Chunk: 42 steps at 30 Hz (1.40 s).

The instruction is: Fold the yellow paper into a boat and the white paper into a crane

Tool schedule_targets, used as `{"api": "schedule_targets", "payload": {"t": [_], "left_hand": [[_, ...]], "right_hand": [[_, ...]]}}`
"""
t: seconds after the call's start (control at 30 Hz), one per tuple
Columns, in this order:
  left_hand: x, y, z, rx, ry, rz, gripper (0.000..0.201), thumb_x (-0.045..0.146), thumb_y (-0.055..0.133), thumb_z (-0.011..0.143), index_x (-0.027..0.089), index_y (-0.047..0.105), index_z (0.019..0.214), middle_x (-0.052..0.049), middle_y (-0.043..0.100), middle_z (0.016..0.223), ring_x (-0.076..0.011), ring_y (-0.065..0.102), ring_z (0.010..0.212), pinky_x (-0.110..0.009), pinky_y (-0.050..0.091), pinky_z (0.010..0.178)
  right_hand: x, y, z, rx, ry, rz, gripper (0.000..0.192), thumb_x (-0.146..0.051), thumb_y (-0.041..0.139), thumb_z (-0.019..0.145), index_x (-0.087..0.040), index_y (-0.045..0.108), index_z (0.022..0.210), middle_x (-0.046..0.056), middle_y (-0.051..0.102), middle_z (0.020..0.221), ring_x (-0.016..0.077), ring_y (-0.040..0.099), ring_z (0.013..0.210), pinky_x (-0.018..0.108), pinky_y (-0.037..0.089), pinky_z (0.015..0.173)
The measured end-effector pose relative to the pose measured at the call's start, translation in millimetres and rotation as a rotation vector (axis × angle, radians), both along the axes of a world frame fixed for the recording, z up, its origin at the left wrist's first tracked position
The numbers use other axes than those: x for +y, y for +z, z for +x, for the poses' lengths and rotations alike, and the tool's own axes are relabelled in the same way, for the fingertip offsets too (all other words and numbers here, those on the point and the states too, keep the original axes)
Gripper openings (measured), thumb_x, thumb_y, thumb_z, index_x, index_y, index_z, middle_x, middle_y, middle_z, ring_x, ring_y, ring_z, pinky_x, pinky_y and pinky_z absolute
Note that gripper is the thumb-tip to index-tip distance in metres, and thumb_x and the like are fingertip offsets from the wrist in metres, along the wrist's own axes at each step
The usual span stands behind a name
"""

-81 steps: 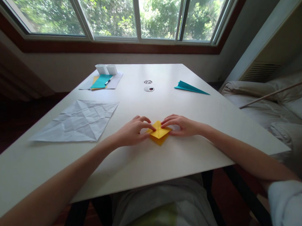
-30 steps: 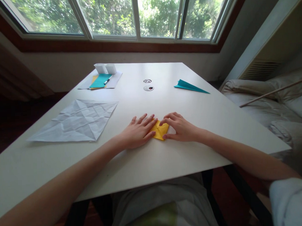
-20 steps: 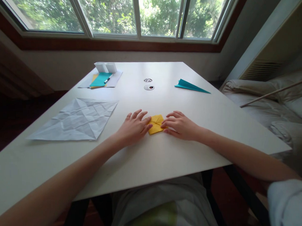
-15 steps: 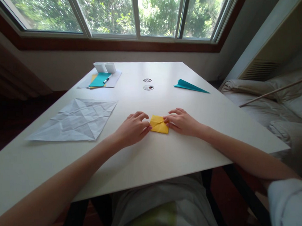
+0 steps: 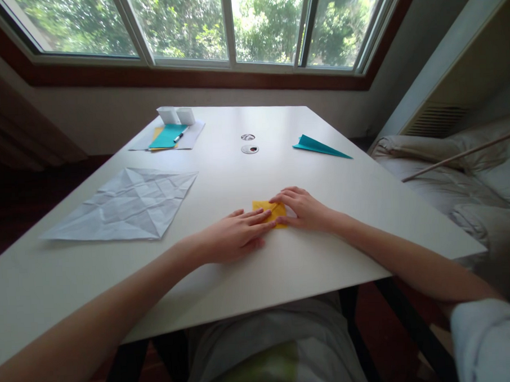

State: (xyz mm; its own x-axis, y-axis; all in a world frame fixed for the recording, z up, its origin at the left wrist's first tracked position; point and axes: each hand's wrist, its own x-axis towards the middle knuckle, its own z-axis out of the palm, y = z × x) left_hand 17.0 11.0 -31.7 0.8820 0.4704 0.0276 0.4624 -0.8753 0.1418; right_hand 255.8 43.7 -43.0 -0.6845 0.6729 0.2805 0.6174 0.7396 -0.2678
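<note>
Two bare hands rest on a white rectangular table (image 5: 284,268), meeting over a small folded piece of yellow paper (image 5: 264,206) that lies flat near the table's middle, toward the person's side. The left hand (image 5: 235,237) lies palm down with its fingers (image 5: 256,216) stretched out nearly straight and held close together, the tips pressing on the near left part of the yellow paper; it grips nothing and merely bears down. The right hand (image 5: 304,208) sits at the paper's right edge with fingers lightly curled, fingertips on the paper's upper right portion; whether any of them pinches a flap cannot be told, since the hand covers that edge. The two hands nearly touch at the fingertips above the paper. To the left on the table, well apart from the hands, lies a large creased sheet of white paper (image 5: 124,205), opened out flat. At the far left corner sit two small white boxes (image 5: 176,115), just beside a teal sheet (image 5: 166,137) with a pen (image 5: 179,137) lying across it. A teal folded paper plane (image 5: 318,147) rests on the far right of the table. Two round cable ports (image 5: 249,144) are set into the tabletop between them.
</note>
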Motion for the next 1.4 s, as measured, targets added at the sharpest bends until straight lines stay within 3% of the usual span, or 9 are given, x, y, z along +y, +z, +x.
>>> {"api": "schedule_targets", "payload": {"t": [0.27, 0.47, 0.6, 0.77, 0.93, 1.13, 1.4], "left_hand": [[-2.1, 5.3, 0.3, 0.079, 0.016, -0.032, 0.047, 0.032, 0.031, 0.094, 0.03, 0.025, 0.141, -0.005, 0.033, 0.146, -0.0189, 0.024, 0.136, -0.039, 0.023, 0.108], [-3.2, 6.0, 0.4, 0.076, 0.032, -0.011, 0.045, 0.035, 0.029, 0.095, 0.03, 0.029, 0.139, -0.005, 0.036, 0.144, -0.0199, 0.028, 0.135, -0.04, 0.025, 0.106], [0.0, 2.2, 1.1, 0.051, 0.094, 0.056, 0.044, 0.039, 0.03, 0.094, 0.028, 0.036, 0.136, -0.009, 0.04, 0.141, -0.0236, 0.036, 0.13, -0.04, 0.03, 0.102], [5.0, -2.2, 2.4, -0.01, 0.17, 0.109, 0.042, 0.038, 0.034, 0.093, 0.027, 0.039, 0.133, -0.011, 0.048, 0.132, -0.028, 0.044, 0.12, -0.044, 0.036, 0.095], [14.3, -0.2, -5.5, -0.116, 0.146, 0.019, 0.04, 0.032, 0.043, 0.09, 0.023, 0.042, 0.129, -0.008, 0.053, 0.128, -0.0233, 0.047, 0.114, -0.038, 0.039, 0.093], [30.8, -2.3, -16.9, -0.153, 0.123, 0.071, 0.024, 0.027, 0.046, 0.088, 0.021, 0.059, 0.107, -0.006, 0.063, 0.11, -0.0202, 0.054, 0.102, -0.035, 0.041, 0.091], [26.2, -1.7, -12.3, -0.125, 0.04, 0.137, 0.021, 0.029, 0.047, 0.088, 0.022, 0.062, 0.1, -0.005, 0.064, 0.1, -0.0174, 0.057, 0.089, -0.03, 0.043, 0.082]], "right_hand": [[16.8, -12.2, 7.5, -0.045, -0.233, -0.059, 0.042, -0.042, 0.049, 0.085, -0.023, 0.05, 0.122, 0.009, 0.052, 0.125, 0.0294, 0.042, 0.116, 0.049, 0.037, 0.095], [18.3, -11.2, 6.0, 0.0, -0.233, 0.016, 0.036, -0.035, 0.048, 0.086, -0.021, 0.051, 0.119, 0.01, 0.055, 0.121, 0.0275, 0.045, 0.113, 0.048, 0.037, 0.095], [10.9, -0.5, 5.5, 0.076, -0.089, 0.08, 0.024, -0.028, 0.052, 0.085, -0.021, 0.058, 0.107, 0.009, 0.06, 0.109, 0.023, 0.051, 0.103, 0.041, 0.041, 0.091], [1.5, 8.2, 4.1, 0.034, 0.18, 0.02, 0.017, -0.023, 0.049, 0.087, -0.019, 0.066, 0.09, 0.006, 0.067, 0.09, 0.0181, 0.057, 0.088, 0.032, 0.045, 0.083], [2.7, 11.6, 8.1, -0.022, 0.171, 0.006, 0.018, -0.024, 0.05, 0.087, -0.018, 0.066, 0.091, 0.007, 0.068, 0.092, 0.0185, 0.059, 0.087, 0.034, 0.045, 0.082], [7.9, 11.0, 15.1, -0.003, 0.169, -0.053, 0.015, -0.027, 0.054, 0.084, -0.017, 0.064, 0.089, 0.009, 0.065, 0.097, 0.019, 0.058, 0.089, 0.032, 0.047, 0.08], [9.9, 7.9, 12.4, -0.014, 0.253, -0.041, 0.021, -0.029, 0.053, 0.086, -0.018, 0.063, 0.101, 0.009, 0.066, 0.1, 0.0184, 0.058, 0.092, 0.032, 0.047, 0.084]]}}
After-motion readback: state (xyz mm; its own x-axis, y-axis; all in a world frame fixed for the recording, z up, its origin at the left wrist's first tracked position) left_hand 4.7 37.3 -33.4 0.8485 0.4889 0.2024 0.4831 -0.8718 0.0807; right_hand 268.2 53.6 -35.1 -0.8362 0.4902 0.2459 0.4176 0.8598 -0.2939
